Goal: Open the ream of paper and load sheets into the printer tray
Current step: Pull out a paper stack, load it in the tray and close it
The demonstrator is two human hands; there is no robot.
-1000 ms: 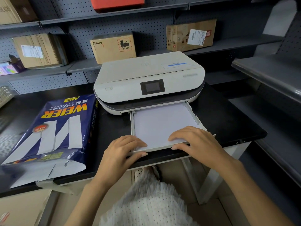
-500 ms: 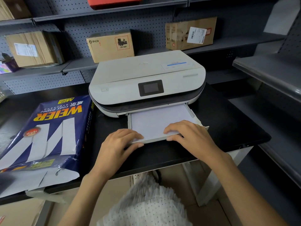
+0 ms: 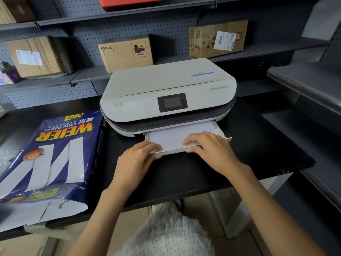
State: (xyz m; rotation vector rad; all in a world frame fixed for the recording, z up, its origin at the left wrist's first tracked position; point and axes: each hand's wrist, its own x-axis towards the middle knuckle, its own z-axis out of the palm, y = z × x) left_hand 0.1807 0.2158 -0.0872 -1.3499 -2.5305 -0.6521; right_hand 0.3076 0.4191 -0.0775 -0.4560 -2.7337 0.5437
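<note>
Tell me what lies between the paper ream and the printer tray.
In the head view, only bare black tabletop separates the ream from the tray; the left hand sits at the tray's front.

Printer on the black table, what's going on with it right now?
A person has both hands on the front edge of the paper tray, which holds white sheets and sticks partway out of the printer. The left hand rests at the tray's left corner, the right hand lies across its right front. To the left on the table lies the ream of paper, its near end torn open.
</note>
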